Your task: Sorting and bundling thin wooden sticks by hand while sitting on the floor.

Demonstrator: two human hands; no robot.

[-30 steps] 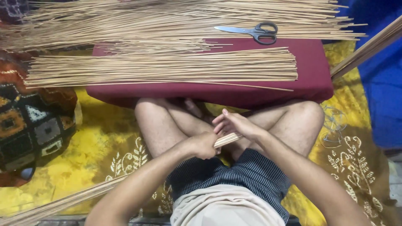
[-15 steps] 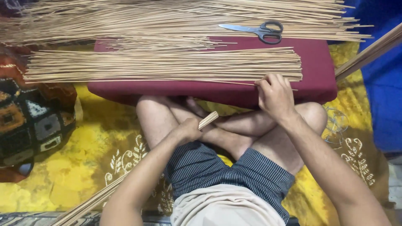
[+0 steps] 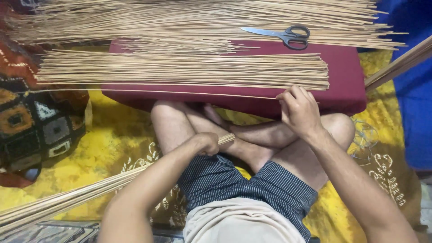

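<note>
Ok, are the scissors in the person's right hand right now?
No, the scissors lie on the far stick pile, while the right hand pinches a single stick at the maroon cushion's edge.

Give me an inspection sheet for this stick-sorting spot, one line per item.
Surface: maroon cushion on yellow patterned cloth.
Job's things: loose sticks spread on the cushion; bundle of sticks in the left hand.
Clutter: scissors lying closed among the far sticks.
Hands: left gripping the bundle; right hand pinching a single stick at the cushion's near edge.
Cables: nothing seen.
Surroundings: patchwork cushion, blue fabric.
</note>
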